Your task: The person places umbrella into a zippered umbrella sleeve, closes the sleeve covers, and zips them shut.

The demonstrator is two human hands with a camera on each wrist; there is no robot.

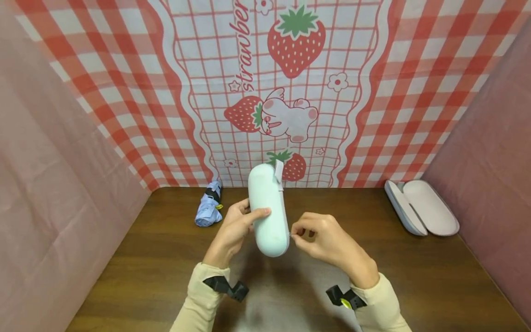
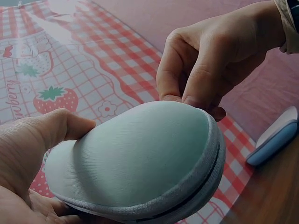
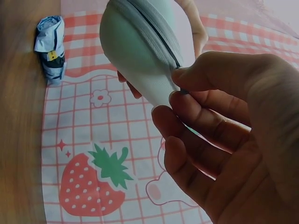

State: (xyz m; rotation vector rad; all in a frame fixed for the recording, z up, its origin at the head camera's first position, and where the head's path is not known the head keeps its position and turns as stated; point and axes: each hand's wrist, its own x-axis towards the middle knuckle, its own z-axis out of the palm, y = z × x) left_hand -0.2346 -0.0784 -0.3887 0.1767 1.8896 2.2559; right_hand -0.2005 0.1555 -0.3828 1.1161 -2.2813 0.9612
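Observation:
A mint-green zip-up glasses case (image 1: 267,230) is held up over the table, its long side slanting away from me. My left hand (image 1: 237,228) grips its left side, with the thumb across the top face and the fingers underneath. At the right edge near the rounded close end, my right hand (image 1: 327,237) pinches the zipper pull (image 3: 184,91) between thumb and forefinger. A dark line runs between the pale grey zipper tapes (image 3: 152,30) up to the pinching fingers. From the far end sticks a light fabric loop (image 1: 279,171).
On the brown wooden table (image 1: 166,258), a folded blue umbrella (image 1: 209,205) lies at the back left. A grey hard case (image 1: 431,207) lies opened out at the back right. Behind stands a red-checked strawberry cloth (image 1: 290,106), with pink cloth (image 1: 54,184) at the sides.

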